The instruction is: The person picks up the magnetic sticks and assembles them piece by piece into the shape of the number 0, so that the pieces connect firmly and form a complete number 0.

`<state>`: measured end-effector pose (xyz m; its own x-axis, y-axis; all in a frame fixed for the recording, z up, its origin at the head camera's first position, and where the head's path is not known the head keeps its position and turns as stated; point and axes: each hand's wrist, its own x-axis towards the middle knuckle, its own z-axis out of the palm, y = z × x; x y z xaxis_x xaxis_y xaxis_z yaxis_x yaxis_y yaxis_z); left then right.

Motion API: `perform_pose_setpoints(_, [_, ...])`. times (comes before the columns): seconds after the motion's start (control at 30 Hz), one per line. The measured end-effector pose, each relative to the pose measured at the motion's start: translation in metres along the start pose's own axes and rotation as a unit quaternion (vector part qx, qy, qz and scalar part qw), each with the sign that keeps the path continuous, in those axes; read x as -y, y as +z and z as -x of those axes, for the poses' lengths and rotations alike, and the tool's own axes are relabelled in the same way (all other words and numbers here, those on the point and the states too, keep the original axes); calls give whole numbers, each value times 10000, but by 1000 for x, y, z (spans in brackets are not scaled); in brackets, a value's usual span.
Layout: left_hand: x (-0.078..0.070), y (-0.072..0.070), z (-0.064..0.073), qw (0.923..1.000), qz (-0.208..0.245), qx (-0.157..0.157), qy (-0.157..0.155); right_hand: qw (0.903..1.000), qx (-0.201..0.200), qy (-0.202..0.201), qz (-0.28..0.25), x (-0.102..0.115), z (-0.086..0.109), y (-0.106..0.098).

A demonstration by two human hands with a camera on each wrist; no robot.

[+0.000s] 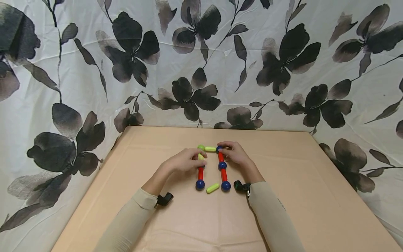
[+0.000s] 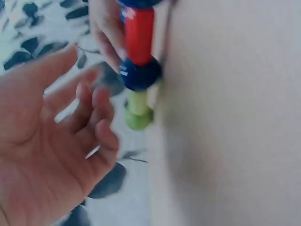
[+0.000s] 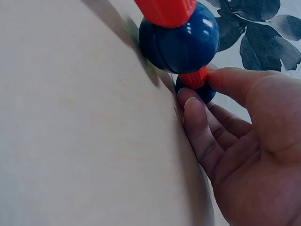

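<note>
A toy frame of rods and balls lies on the table. Its left side has a blue ball (image 1: pixel 199 184), a red rod (image 1: pixel 200 173), another blue ball (image 2: pixel 140 74), a lime rod (image 2: pixel 138 101) and a lime ball (image 1: pixel 201 147). Beside this row is my left hand (image 1: pixel 188 159), fingers loosely bent; the left wrist view shows a gap between them and the row. My right hand (image 1: pixel 235 153) pinches the far blue ball (image 1: pixel 219 149) where it meets a red rod (image 3: pixel 194 77). A lime rod (image 1: pixel 210 149) spans the two far balls.
A loose lime rod (image 1: pixel 212 188) lies between the two near blue balls, the right one (image 1: pixel 225 186) included. The tan tabletop (image 1: pixel 315 196) ends at a floral cloth (image 1: pixel 239 70) behind. Small black cameras sit at both wrists.
</note>
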<state>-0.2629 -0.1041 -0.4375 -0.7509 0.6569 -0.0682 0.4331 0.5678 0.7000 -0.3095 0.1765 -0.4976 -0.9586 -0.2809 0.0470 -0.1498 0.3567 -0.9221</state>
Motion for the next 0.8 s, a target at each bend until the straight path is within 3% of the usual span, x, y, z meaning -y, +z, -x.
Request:
perform_pose_setpoints(0.13, [21, -3, -17, 9918, 454, -1184, -126, 10000, -1, -32, 54, 0, -1, 0])
perform_pose_setpoints(0.27, [41, 2, -32, 9800, 696, -1840, -307, 10000, 47, -20, 84, -1, -1, -2])
perform_pose_setpoints(0.5, [55, 16, -49, 9691, 909, -2267, -352, 9999, 63, -20, 99, 1, -1, -1])
perform_pose_setpoints(0.8, [56, 20, -52, 9660, 893, -2384, -454, 9991, 95, -82, 416, 4, 3, -5])
